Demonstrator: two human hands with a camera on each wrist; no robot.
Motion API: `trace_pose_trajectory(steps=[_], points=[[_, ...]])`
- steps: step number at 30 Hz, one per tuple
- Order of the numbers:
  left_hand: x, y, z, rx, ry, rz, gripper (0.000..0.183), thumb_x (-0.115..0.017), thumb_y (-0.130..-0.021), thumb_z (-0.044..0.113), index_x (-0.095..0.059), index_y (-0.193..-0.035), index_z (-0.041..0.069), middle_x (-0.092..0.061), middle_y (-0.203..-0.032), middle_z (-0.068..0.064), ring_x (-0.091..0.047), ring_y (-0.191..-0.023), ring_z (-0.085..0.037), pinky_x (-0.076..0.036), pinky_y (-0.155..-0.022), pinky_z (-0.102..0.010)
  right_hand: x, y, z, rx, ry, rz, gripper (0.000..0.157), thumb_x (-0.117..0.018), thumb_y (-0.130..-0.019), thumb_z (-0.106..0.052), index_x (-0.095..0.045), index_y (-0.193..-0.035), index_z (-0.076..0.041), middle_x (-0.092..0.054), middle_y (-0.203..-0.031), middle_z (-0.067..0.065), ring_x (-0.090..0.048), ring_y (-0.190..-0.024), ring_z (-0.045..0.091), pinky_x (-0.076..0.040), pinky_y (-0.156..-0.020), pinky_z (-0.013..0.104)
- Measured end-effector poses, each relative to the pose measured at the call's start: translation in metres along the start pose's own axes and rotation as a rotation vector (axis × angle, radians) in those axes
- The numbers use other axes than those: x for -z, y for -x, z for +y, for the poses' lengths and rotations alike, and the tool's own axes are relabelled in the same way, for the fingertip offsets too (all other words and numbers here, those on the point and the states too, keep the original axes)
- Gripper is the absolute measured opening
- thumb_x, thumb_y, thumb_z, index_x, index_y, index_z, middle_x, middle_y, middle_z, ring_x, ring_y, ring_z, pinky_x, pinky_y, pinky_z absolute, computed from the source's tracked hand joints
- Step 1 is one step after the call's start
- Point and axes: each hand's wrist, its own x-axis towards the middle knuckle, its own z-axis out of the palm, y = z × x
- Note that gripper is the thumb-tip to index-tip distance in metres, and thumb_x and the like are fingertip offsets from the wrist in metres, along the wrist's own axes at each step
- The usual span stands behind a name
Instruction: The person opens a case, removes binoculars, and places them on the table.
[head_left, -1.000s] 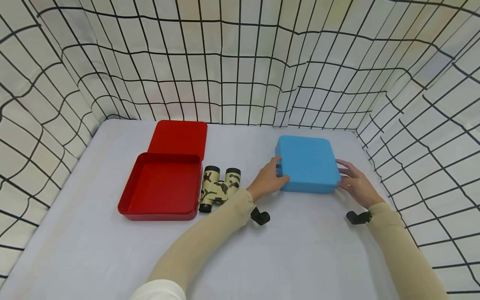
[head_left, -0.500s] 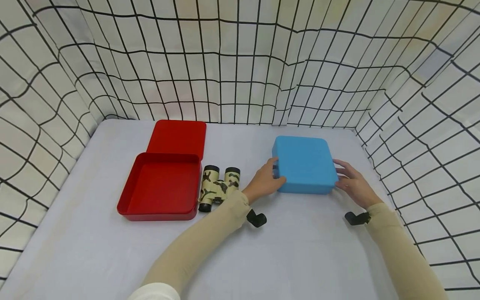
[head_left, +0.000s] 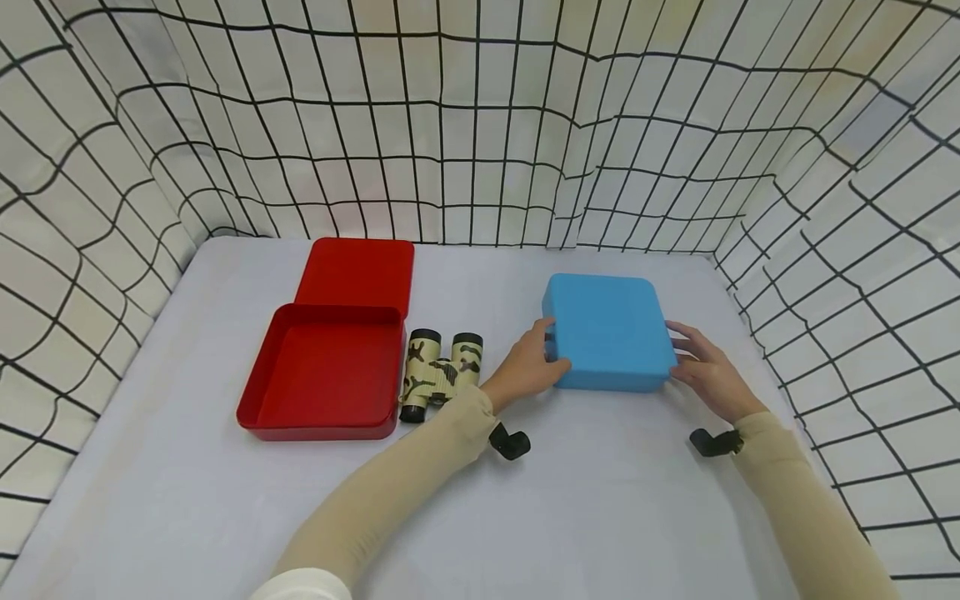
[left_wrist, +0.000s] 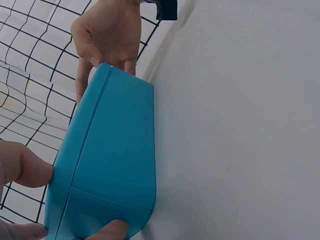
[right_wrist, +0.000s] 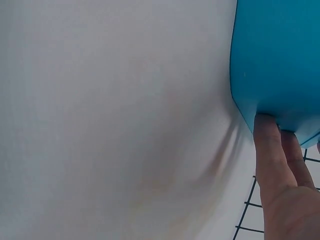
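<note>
A closed blue box (head_left: pixel 611 329) lies flat on the white table at the right. My left hand (head_left: pixel 525 362) holds its left side, with the thumb at the near corner and the fingers along the side wall. In the left wrist view, a thumb (left_wrist: pixel 32 167) touches the lid edge of the blue box (left_wrist: pixel 115 145). On the opposite side, the fingers of my right hand (head_left: pixel 708 371) touch the wall. Those fingers (right_wrist: pixel 272 155) look fairly straight in the right wrist view, their tips against the blue box (right_wrist: pixel 280 65).
An open red box (head_left: pixel 322 367), its lid folded back, stands left of centre. Camouflage-patterned binoculars (head_left: pixel 438 375) lie against its right side, partly behind my left forearm. White walls with a black grid (head_left: pixel 480 125) enclose the table's back and sides.
The blue box has shifted slightly left along with both hands during the first half second. Since then it has hardly moved. The red box and the binoculars stay in place.
</note>
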Motion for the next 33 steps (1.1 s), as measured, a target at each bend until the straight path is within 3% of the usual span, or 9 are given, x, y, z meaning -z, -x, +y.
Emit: trace_pose_trajectory(steps=[23,33], points=[[0.007,0.018,-0.003,0.004,0.031,-0.021,0.08,-0.057,-0.096,0.023,-0.019,-0.164,0.009,-0.036,-0.164,-0.02,-0.048,-0.147,-0.037,-0.045,-0.118,-0.051,-0.012,0.007,0.0,0.013,0.009,-0.011,0.081,-0.051,-0.098,-0.004,-0.015,-0.167,-0.026,-0.017,-0.17,0.023,-0.023,-0.155,0.048,-0.042,-0.099,0.014],[0.01,0.025,-0.006,0.011,0.033,-0.024,0.079,-0.058,-0.095,0.022,-0.02,-0.164,0.01,-0.037,-0.164,-0.02,-0.049,-0.146,-0.037,-0.046,-0.117,-0.05,-0.019,0.011,0.0,0.008,0.052,-0.006,0.081,-0.052,-0.097,-0.006,-0.017,-0.166,-0.029,-0.02,-0.17,0.021,-0.025,-0.155,0.046,-0.038,-0.116,0.039]])
